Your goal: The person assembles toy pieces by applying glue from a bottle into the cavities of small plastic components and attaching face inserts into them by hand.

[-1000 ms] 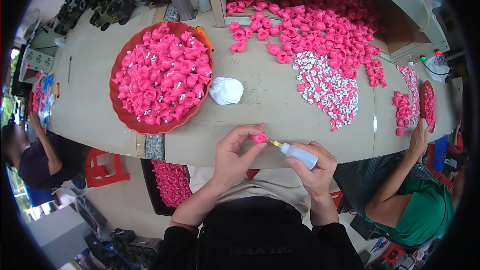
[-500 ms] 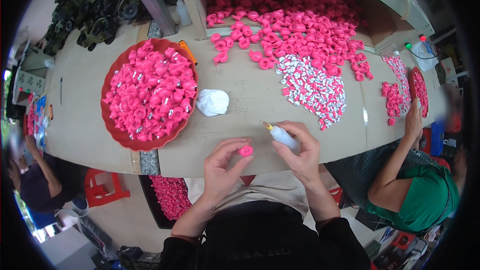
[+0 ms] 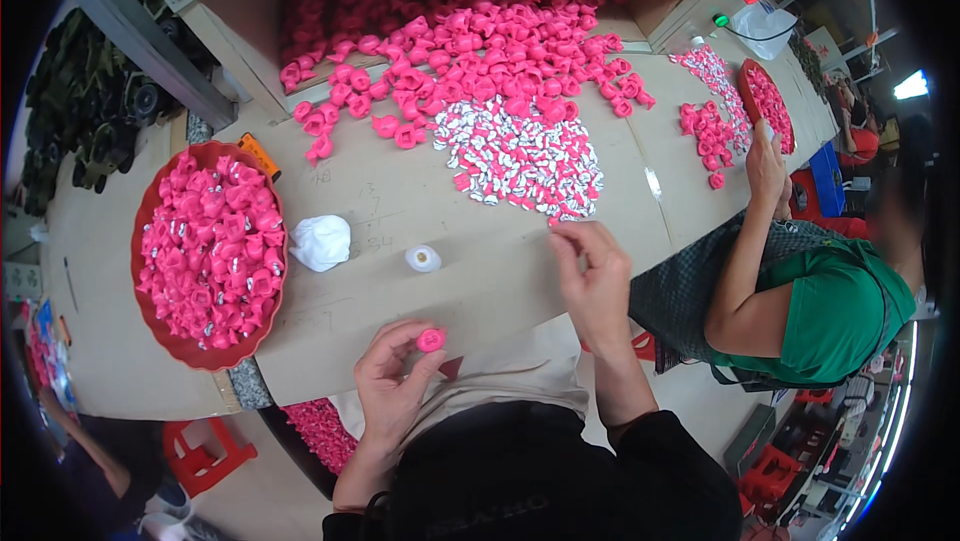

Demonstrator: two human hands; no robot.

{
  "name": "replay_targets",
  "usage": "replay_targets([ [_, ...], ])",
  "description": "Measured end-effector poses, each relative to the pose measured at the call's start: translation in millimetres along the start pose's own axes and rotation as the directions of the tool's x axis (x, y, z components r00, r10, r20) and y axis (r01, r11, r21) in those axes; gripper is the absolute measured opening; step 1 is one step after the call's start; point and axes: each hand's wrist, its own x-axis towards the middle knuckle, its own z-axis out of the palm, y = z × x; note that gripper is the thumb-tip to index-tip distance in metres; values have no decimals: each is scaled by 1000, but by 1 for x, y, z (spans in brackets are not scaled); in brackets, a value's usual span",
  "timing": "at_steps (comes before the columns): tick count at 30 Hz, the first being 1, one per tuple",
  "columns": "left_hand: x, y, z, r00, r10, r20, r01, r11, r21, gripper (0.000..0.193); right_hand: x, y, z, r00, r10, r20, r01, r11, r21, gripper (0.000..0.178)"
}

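Note:
My left hand (image 3: 393, 378) pinches a small round pink plastic part (image 3: 431, 340) between thumb and fingertips, above the near table edge. At the near edge of a heap of small pink-and-white pieces (image 3: 520, 156), my right hand (image 3: 597, 276) is closed, thumb and forefinger drawn together at a small pink piece (image 3: 554, 223). Between my hands and a crumpled white cloth (image 3: 321, 243), a white squeeze bottle (image 3: 423, 259) stands upright, its yellowish tip upward. To the left is a red scalloped bowl (image 3: 137, 271) heaped with pink parts (image 3: 215, 251).
Loose pink hollow parts (image 3: 470, 56) spill from an open-fronted shelf box (image 3: 215, 26) at the back. Beside the bowl lies an orange cutter (image 3: 259, 156). A person in green (image 3: 830, 316) works at the right. Dark toy vehicles (image 3: 90, 111) crowd the back left.
The squeeze bottle left my right hand and now stands on the table. That hand has moved to the heap of pieces. My view has turned right; my left hand still holds the pink part.

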Motion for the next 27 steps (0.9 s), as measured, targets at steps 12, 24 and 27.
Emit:
replay_targets([
  [12,5,-1,24,999,-20,26,19,1000,25,27,-4,18,-4,988,151,-33,-155,959,-236,9],
  [24,6,-10,21,991,-69,113,79,994,-80,30,-22,-27,-2,926,-40,375,-79,952,296,16],
  [27,5,-12,20,988,-113,103,121,990,-70,30,-22,-31,1,924,-75,376,-29,964,263,16],
])
